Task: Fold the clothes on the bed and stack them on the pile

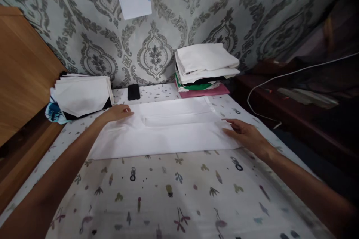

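Note:
A white garment lies folded into a wide band across the patterned sheet. At its upper left edge is my left hand, fingers curled together on the fabric; whether they pinch a layer is too small to tell. My right hand is at the right end of the garment, with thumb and forefinger apart and the lower fingers partly hidden beneath the hand. Several folds run lengthwise through the upper half of the cloth.
Behind on the left is a pile of folded white and black cloths, beside a wooden panel. A black phone-like object lies near the wall. A taller clothes stack stands back right. A white cable hangs at right.

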A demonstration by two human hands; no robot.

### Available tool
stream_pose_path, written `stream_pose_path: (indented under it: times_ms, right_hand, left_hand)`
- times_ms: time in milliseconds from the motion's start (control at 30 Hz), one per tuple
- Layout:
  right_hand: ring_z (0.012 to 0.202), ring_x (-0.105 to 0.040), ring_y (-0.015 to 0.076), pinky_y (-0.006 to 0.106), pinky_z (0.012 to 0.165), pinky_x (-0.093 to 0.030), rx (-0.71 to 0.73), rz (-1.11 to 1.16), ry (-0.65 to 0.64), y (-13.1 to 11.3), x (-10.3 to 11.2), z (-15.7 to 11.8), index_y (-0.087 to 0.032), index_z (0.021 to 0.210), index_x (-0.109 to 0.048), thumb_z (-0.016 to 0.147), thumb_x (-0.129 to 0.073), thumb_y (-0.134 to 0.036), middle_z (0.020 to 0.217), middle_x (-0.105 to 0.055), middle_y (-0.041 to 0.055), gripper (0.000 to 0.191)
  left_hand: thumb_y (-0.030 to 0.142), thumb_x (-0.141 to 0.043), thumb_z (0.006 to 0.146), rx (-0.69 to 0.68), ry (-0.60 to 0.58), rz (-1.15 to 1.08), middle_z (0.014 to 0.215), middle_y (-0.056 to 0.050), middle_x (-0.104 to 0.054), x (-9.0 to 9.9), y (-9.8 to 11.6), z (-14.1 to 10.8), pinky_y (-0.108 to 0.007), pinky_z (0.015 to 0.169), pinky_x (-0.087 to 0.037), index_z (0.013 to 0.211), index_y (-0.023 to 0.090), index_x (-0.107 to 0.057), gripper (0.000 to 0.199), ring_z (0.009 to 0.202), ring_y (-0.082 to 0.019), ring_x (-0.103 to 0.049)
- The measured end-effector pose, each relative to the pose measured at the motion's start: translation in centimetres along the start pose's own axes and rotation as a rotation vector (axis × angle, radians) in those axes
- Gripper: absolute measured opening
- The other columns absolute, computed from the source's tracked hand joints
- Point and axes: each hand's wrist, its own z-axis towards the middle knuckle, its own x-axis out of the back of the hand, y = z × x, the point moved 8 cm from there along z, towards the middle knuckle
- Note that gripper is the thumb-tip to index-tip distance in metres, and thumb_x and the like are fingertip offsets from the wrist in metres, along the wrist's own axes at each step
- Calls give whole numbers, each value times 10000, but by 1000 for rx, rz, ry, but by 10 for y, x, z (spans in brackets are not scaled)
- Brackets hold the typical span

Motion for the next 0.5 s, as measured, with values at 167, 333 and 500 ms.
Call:
stream_pose_path:
  times_ms: [167,333,500]
  right_hand:
    - [886,-693,311,396,716,-554,-18,26,9,-5,3,-4,-230,989,-702,704,-712,-607,871,-720,99,472]
    - [635,-588,187,293,542,-452,41,160,-2,-19,7,-15,-223,946,-639,746,-656,-627,724,-641,26,450]
    - [618,-568,179,289,531,-421,116,141,102,-22,16,-8,-237,1005,-624,804,-607,-536,691,-604,6,360]
  left_hand:
    - [431,-663,642,-48,-31,36,822,-44,-657,-18,18,11,-298,649,-388,808,205,-636,282,768,-221,-592]
    - [476,-612,715,-241,63,-265,663,21,-519,5,18,-14,-279,623,-365,715,213,-572,267,663,-163,-493]
    - [497,-610,762,-252,273,-438,763,14,-571,27,17,-19,-263,618,-392,801,213,-568,290,716,-164,-534]
